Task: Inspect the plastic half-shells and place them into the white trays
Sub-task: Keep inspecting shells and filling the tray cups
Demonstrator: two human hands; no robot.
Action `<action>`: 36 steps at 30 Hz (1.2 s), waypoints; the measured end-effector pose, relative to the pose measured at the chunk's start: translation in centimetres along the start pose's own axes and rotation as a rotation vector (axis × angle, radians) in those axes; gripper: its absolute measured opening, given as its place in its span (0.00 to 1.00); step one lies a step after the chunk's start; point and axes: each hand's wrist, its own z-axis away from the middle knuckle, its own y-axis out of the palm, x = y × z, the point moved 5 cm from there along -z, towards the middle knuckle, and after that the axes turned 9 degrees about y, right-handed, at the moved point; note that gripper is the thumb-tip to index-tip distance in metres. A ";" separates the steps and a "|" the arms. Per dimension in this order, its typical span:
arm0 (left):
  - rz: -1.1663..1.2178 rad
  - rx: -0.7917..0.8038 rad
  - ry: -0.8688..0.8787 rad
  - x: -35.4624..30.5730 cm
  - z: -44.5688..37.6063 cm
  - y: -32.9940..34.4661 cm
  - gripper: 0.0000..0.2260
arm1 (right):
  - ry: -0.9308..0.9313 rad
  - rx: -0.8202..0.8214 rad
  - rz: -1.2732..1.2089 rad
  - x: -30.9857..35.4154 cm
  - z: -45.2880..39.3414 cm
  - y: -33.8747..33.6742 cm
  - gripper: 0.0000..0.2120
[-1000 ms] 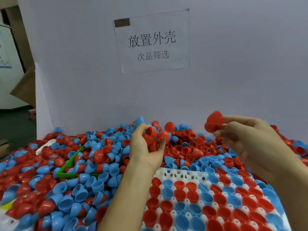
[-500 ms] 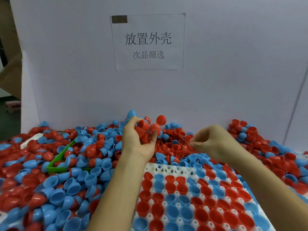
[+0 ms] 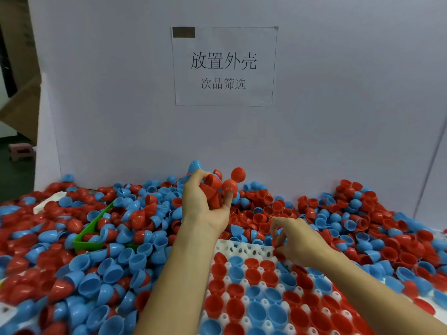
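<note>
Several red shells (image 3: 212, 192) are gripped in the left hand (image 3: 205, 201) above the tray (image 3: 242, 249), while one shell is seemingly pinched by the right hand (image 3: 294, 240) at its far edge, where a cell could be missed.

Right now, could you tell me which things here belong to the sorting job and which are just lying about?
Job: left hand gripping red half-shells; right hand; white tray; loose shell pile.
Lying about: green scoop; paper sign; pink stool.
</note>
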 end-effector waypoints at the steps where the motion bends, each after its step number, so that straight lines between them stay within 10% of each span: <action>1: 0.000 -0.002 -0.003 0.0 0.0 0.0 0.04 | 0.001 -0.009 0.002 -0.1 -0.1 0.1 0.17; 36: -0.047 -0.002 0.041 -0.2 0.0 0.0 0.07 | -0.126 0.176 -0.059 -0.5 1.9 0.3 0.03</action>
